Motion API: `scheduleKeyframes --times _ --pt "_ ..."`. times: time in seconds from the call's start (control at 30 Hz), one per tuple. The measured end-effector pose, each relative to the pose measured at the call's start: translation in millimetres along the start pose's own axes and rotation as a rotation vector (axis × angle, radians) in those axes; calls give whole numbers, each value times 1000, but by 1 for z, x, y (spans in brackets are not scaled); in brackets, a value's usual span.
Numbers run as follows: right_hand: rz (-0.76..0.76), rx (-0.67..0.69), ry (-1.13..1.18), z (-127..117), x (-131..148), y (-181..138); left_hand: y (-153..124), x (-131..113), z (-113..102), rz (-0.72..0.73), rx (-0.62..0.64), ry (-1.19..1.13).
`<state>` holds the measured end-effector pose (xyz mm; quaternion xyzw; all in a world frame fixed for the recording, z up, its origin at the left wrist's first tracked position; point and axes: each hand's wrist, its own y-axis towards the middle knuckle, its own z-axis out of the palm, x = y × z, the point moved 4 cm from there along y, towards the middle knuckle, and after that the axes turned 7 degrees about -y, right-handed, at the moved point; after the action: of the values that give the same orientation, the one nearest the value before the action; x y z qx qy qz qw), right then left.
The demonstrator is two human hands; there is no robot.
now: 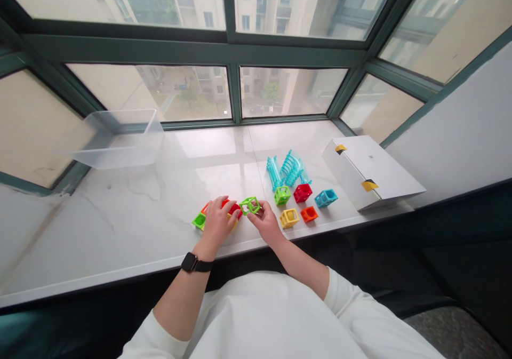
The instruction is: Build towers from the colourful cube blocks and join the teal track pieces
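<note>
**Our white sleeves point(344, 295) reach over bright plastic blocks on a marble window sill point(120, 231)**

We pinch a green open-frame cube point(250, 205) in our right hand point(266, 223), a narrow grip of fingertips and thumb. Our left hand point(216, 221), with a black watch point(196, 263) on its wrist, curves over a red block point(232, 206), touching it; we cannot tell whether it grips. A green block point(199, 221) sits just beside that hand, with a yellow block point(232, 222) partly hidden by it.

Near our right hand lie five more blocks: lime point(282, 195), crimson point(302, 192), blue point(326, 198), orange point(309, 214) and yellow point(289, 217). Turquoise curved pieces point(285, 169) lie behind them. A white cardboard box point(370, 172) with yellow tape sits further right, and a clear plastic tub point(120, 140) stands far left against the window point(148, 92).
</note>
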<state>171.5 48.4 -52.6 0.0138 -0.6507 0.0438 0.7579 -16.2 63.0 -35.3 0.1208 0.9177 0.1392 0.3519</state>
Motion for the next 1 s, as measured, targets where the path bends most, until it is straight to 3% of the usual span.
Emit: scheduleKeyframes --times 0.17,0.27,0.47,1.0 --pt "110 14 182 1 -4 8 7 -7 4 -81 -69 -428" --pt "142 26 208 2 -8 10 7 -8 9 -148 -54 -561" --pt "103 56 130 5 -11 10 4 -7 14 -119 47 -512" --pt "-157 69 -290 10 -9 -3 1 2 18 -174 52 -449"
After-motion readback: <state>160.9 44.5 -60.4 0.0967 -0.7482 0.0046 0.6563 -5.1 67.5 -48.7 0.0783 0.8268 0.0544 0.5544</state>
